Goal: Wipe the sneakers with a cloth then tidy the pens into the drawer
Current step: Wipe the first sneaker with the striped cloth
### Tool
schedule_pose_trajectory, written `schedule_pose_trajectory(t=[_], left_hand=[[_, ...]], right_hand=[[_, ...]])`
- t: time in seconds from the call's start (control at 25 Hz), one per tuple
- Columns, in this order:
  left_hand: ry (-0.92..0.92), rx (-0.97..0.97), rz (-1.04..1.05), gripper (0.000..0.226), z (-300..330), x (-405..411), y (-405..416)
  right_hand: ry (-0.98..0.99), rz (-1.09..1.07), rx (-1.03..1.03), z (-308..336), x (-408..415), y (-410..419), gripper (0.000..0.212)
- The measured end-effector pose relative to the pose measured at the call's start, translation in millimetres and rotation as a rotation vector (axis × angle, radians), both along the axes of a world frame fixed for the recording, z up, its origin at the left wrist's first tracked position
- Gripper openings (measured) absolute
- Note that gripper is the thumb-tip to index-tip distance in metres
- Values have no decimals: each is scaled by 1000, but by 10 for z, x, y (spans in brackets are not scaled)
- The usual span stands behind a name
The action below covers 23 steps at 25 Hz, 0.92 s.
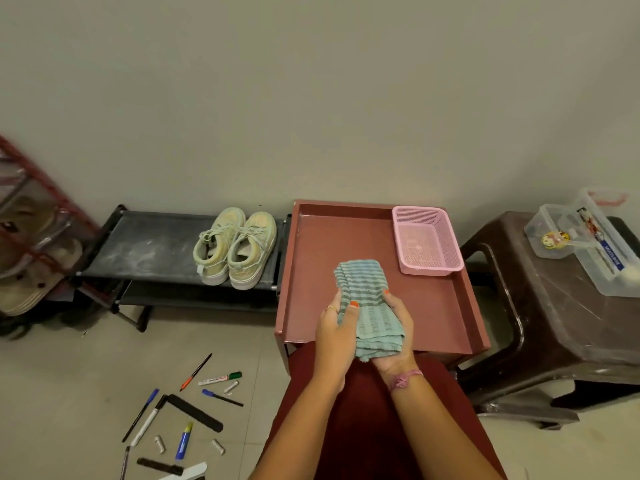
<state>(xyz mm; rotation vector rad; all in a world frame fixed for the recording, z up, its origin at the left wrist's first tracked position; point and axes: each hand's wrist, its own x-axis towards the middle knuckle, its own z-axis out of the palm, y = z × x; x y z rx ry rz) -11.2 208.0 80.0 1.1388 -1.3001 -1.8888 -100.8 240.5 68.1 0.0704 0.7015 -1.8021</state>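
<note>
I have the cloth (pixel 370 306) clamped in both grips: my left hand (pixel 337 325) curls round its left edge with the thumb pressed on top, and my right hand (pixel 394 336) cups it from below and the right side, fingers wrapped over the fold. The cloth is a striped teal towel, folded into a long pad, and it hangs above the near half of the reddish-brown tray (pixel 311 258), which I take to be the open drawer. Whether the far end touches the tray floor, I cannot tell.

A pink basket (pixel 427 240) sits in the tray's far right corner. To the left, just beside the tray, the sneakers (pixel 235 249) stand as a pair, touching each other, on the top shelf of a low black shoe rack (pixel 152 247), heels toward me. The pens (pixel 183 415) lie scattered on the floor at lower left, well apart from the tray. A brown stool (pixel 550 306) with a clear plastic box (pixel 588 247) stands to the right.

I judge this as the very start: cloth readied, wiping not yet begun. The next move calls for carrying the cloth left to the sneakers, probably freeing one hand to steady a shoe.
</note>
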Motion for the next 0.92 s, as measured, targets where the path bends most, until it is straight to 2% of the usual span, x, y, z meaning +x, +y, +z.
schedule_pose_trajectory(t=[0.12, 0.24, 0.32, 0.44, 0.56, 0.76, 0.92], left_hand=[[-186, -148, -79, 37, -135, 207, -217], [-483, -332, 0, 35, -234, 531, -725], [-608, -439, 54, 32, -296, 773, -1148], [-814, -540, 16, 32, -455, 1030, -1790], [-978, -652, -168, 36, -634, 1157, -2349], [-1246, -796, -730, 48, -790, 1092, -2833], [-1384, -854, -879, 34, -842, 1067, -3019]], right_hand=[[-36, 89, 99, -133, 53, -128, 36], [20, 263, 192, -203, 42, -222, 45], [34, 286, 200, -251, -15, -256, 48], [60, 294, 198, -328, -97, -323, 50], [67, 269, 202, -432, -183, -389, 50], [93, 340, 256, -583, -319, -462, 58], [83, 342, 289, -655, -383, -453, 73]])
